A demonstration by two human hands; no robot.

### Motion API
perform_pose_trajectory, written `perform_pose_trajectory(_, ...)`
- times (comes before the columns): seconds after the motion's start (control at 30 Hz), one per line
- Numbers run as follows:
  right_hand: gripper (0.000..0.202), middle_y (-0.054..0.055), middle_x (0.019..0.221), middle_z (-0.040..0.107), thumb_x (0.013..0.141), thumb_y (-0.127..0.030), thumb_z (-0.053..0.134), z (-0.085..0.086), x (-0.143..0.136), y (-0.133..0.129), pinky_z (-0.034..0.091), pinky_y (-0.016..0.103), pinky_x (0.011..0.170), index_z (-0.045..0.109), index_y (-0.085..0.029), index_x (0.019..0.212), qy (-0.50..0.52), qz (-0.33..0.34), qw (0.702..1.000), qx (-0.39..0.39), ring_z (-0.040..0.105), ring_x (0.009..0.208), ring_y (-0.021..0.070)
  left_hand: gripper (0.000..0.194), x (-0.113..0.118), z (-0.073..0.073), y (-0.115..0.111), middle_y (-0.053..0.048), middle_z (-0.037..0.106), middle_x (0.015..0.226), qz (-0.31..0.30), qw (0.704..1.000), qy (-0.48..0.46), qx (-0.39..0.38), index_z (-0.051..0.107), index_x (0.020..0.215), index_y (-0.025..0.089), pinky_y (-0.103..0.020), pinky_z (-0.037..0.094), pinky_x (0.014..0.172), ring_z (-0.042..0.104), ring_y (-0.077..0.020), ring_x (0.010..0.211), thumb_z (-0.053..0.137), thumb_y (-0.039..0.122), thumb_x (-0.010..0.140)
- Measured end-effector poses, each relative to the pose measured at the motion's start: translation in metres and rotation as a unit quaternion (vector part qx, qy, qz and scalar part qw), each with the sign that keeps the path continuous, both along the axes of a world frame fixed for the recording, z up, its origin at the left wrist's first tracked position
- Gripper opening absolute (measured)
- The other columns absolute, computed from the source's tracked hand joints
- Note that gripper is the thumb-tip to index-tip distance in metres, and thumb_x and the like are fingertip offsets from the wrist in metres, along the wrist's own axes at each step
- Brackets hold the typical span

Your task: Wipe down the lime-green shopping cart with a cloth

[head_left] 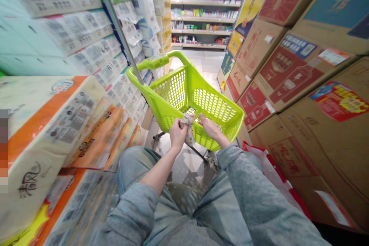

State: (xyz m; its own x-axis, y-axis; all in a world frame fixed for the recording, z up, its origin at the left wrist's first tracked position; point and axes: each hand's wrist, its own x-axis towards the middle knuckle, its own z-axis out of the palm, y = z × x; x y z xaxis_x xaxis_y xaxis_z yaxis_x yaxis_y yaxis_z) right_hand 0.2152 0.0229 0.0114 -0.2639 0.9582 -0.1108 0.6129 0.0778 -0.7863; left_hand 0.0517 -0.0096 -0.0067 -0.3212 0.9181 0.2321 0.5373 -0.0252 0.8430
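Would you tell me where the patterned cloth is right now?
In the head view's centre, the patterned cloth is pinched in the left hand at the green cart's near rim.

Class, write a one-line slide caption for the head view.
Left hand and right hand hold a patterned cloth at the lime-green shopping cart rim.

One head-worn camera looks forward and down an aisle, close above a green shopping cart.
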Motion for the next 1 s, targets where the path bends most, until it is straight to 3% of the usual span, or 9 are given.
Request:
perform_pose_trajectory(0.1, 0.091, 0.01, 0.09, 0.071, 0.084, -0.073, 0.004, 0.0, -0.001, -0.001, 0.042, 0.033, 0.087, 0.073, -0.015, 0.086, -0.011, -0.012, 1.0, 0.007, 0.062, 0.093, 0.0232, 0.007, -0.03, -0.002, 0.021, -0.001, 0.058, 0.072, 0.107, 0.994, -0.014, -0.017, 0.052, 0.077, 0.019, -0.025, 0.039, 0.062, 0.055, -0.0158, 0.068, 0.053, 0.025, 0.077)
perform_pose_trajectory(0.2, 0.089, 0.01, 0.09, 0.07, 0.084, -0.073, 0.004, -0.002, -0.004, -0.001, 0.042, 0.032, 0.086, 0.073, -0.017, 0.085, -0.015, -0.018, 1.0, 0.015, 0.061, 0.092, 0.0226, 0.01, -0.049, -0.004, 0.032, -0.004, 0.061, 0.078, 0.145, 0.989, -0.004, -0.038, 0.053, 0.086, 0.018, -0.027, 0.041, 0.066, 0.058, -0.0189, 0.074, 0.052, 0.025, 0.078)
perform_pose_trajectory(0.33, 0.085, 0.008, 0.084, 0.07, 0.085, -0.072, 0.006, -0.004, -0.008, 0.0, 0.041, 0.032, 0.085, 0.072, -0.017, 0.086, -0.013, -0.021, 1.0, 0.015, 0.061, 0.089, 0.0219, 0.02, -0.039, -0.007, 0.023, -0.005, 0.063, 0.085, 0.111, 0.993, 0.01, -0.042, 0.052, 0.1, 0.02, -0.028, 0.044, 0.07, 0.061, -0.02, 0.079, 0.05, 0.023, 0.08)
perform_pose_trajectory(0.5, 0.086, 0.01, 0.088, 0.07, 0.085, -0.073, 0.007, -0.005, -0.009, 0.001, 0.041, 0.033, 0.088, 0.071, -0.016, 0.088, -0.005, -0.02, 1.0, 0.01, 0.061, 0.093, 0.0231, 0.021, -0.002, -0.01, -0.004, -0.004, 0.064, 0.081, 0.024, 0.999, 0.008, -0.04, 0.05, 0.104, 0.021, -0.028, 0.046, 0.068, 0.061, -0.0197, 0.072, 0.045, 0.024, 0.083)
perform_pose_trajectory(0.6, 0.089, 0.013, 0.095, 0.07, 0.083, -0.075, 0.007, -0.004, -0.007, 0.001, 0.041, 0.034, 0.09, 0.072, -0.015, 0.089, -0.012, -0.029, 0.999, 0.008, 0.06, 0.098, 0.0249, 0.021, 0.005, -0.01, -0.009, -0.004, 0.063, 0.079, -0.006, 0.999, -0.011, -0.04, 0.05, 0.103, 0.02, -0.028, 0.045, 0.066, 0.061, -0.0187, 0.069, 0.046, 0.023, 0.082)
perform_pose_trajectory(0.7, 0.091, 0.013, 0.098, 0.07, 0.082, -0.076, 0.006, -0.003, -0.003, 0.001, 0.041, 0.034, 0.091, 0.073, -0.015, 0.091, -0.017, -0.031, 0.999, 0.004, 0.061, 0.099, 0.0243, 0.021, -0.004, -0.011, 0.0, -0.004, 0.064, 0.082, -0.014, 0.999, -0.012, -0.033, 0.052, 0.1, 0.02, -0.028, 0.046, 0.068, 0.061, -0.0188, 0.071, 0.046, 0.02, 0.08)
perform_pose_trajectory(0.9, 0.094, 0.013, 0.099, 0.07, 0.081, -0.077, 0.004, -0.002, -0.003, 0.0, 0.042, 0.034, 0.091, 0.073, -0.014, 0.091, -0.014, -0.031, 0.999, 0.003, 0.062, 0.097, 0.024, 0.027, -0.041, -0.024, 0.028, -0.005, 0.064, 0.089, 0.104, 0.991, -0.075, -0.032, 0.052, 0.101, 0.019, -0.027, 0.048, 0.075, 0.062, -0.0176, 0.082, 0.045, 0.015, 0.075)
perform_pose_trajectory(1.0, 0.095, 0.014, 0.101, 0.07, 0.081, -0.077, 0.003, -0.003, -0.004, 0.001, 0.043, 0.036, 0.09, 0.074, -0.013, 0.091, -0.013, -0.033, 0.999, 0.003, 0.062, 0.097, 0.0252, 0.025, -0.046, -0.03, 0.028, -0.004, 0.065, 0.088, 0.102, 0.991, -0.079, -0.042, 0.053, 0.097, 0.019, -0.027, 0.048, 0.075, 0.062, -0.0177, 0.081, 0.045, 0.015, 0.074)
